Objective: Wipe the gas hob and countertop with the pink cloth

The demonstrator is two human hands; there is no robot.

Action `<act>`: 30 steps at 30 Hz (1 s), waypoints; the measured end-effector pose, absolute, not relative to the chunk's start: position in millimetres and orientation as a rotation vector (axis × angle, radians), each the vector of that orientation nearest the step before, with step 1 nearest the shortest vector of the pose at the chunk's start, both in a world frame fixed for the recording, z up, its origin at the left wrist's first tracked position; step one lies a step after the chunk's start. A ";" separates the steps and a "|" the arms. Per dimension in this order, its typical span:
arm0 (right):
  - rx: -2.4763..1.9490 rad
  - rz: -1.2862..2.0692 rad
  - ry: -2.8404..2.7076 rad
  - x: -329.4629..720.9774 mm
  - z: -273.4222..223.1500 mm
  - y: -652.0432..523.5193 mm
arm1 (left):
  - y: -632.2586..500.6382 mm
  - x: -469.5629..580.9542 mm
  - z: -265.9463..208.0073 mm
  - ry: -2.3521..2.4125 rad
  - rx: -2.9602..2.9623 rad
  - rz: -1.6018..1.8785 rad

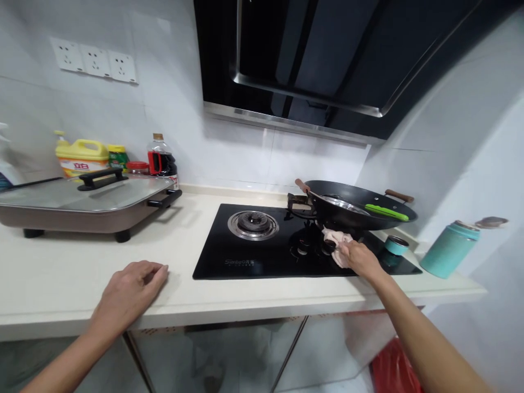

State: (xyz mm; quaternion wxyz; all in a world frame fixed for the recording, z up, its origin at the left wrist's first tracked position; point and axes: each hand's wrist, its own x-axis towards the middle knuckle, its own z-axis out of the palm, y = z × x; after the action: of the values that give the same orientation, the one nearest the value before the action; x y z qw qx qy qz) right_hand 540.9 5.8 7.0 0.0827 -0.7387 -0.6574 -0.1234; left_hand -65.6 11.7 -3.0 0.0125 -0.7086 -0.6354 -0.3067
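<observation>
My right hand (360, 258) grips a pale pink cloth (341, 246) and presses it onto the black glass gas stove (262, 267), beside the control knobs (303, 246). Just behind it, a black wok (347, 213) with wooden handles sits tilted on the right side of the stove. Inside the wok lie a shiny metal piece and something with a bright green handle (387, 212). My left hand (131, 286) rests on the cream countertop (180, 305) left of the stove, loosely curled, thumb apart from the fingers, holding nothing. The left burner (254, 224) is uncovered.
On the left stands a lidded electric pan (82, 204); behind it are a yellow detergent jug (84, 155) and a dark sauce bottle (161, 158). A teal flask (450, 248) and its small cup (396, 245) are at the right. A black range hood (295, 60) hangs overhead.
</observation>
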 end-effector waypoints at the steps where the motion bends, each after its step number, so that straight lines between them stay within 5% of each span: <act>1: -2.253 -0.411 -1.912 541.5 4.2 -3.3 | 12.0 -65.8 -3.3 -1.971 -2.213 -0.955; 10: -2.399 -0.333 -1.496 524.5 -8.5 -41.8 | 12.7 -60.0 0.5 -1.915 -2.232 -0.898; 16: -2.060 -0.345 -1.748 491.7 -13.7 -47.0 | 12.0 -61.0 -1.0 -1.870 -2.236 -0.879; 21: -1.723 0.063 -1.439 489.3 1.0 -60.7 | 8.7 -58.2 0.8 -1.862 -2.234 -0.872; 25: -1.509 -0.035 -1.211 470.7 23.5 -27.3 | 6.7 -56.2 3.0 -1.900 -2.222 -0.849; 30: -1.867 -0.179 -1.507 449.3 30.4 39.2 | 4.6 -56.5 2.5 -1.887 -2.212 -0.884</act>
State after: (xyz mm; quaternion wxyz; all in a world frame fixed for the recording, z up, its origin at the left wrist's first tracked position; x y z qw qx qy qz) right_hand 449.3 39.2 30.4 0.3594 -0.7241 -0.5846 -0.0694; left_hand -56.5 4.6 2.5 0.0514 -0.7270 -0.6201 -0.2904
